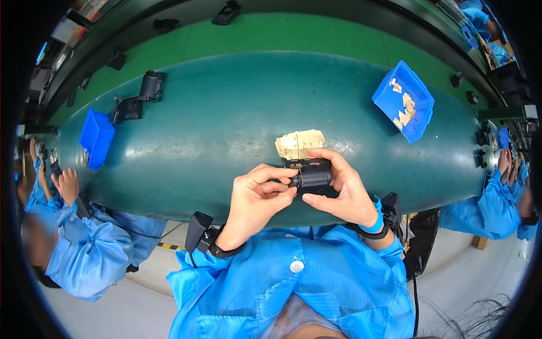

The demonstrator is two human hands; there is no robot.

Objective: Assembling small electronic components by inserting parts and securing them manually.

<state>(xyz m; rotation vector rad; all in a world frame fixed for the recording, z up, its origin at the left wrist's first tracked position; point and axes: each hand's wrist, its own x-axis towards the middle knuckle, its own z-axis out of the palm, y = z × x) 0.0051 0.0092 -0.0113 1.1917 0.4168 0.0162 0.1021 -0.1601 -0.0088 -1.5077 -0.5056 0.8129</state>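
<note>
A black plastic part with a rounded, barrel-like body is held between my hands at the near side of the green table. My left hand is closed, its thumb and fingertips pinching the part's left end. My right hand curves around the right end, with fingers over the far edge and the thumb on the near side. Just beyond the part lies a pale yellow sheet of small pieces, partly covered by my right fingers. Whatever sits between my left fingertips is too small to make out.
A blue bin with pale scraps stands far right. Another blue bin stands left, near two black plastic parts. More black parts lie on the green strip beyond the table. Co-workers in blue sit at both sides.
</note>
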